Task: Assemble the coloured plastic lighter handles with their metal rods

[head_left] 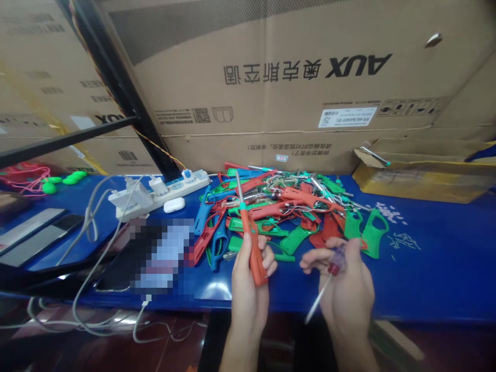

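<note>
- Grips an orange lighter (pixel 256 261) in the left hand (pixel 250 284), with the thumb along one side and the fingers curled round the other.
- Points its metal tube (pixel 239 188) upward and slightly left, beyond a green collar.
- Holds a screwdriver (pixel 334 268) in the right hand (pixel 346 292), with fingers bent round the clear, purplish handle; slants the shaft down and left, apart from the lighter.
- Works at the front of a blue table (pixel 430 268), facing a heap of lighter parts (pixel 298 199) in red, green and blue, mixed with metal tubes.
- Has pale pink bits (pixel 387 211) right of the heap, near an open cardboard box (pixel 418 181).
- Has a power strip (pixel 174 190), a white case (pixel 174 205) and a phone (pixel 120 266) to the left.
- Faces a large cardboard sheet (pixel 290 103) with upside-down "AUX" lettering behind the heap.
</note>
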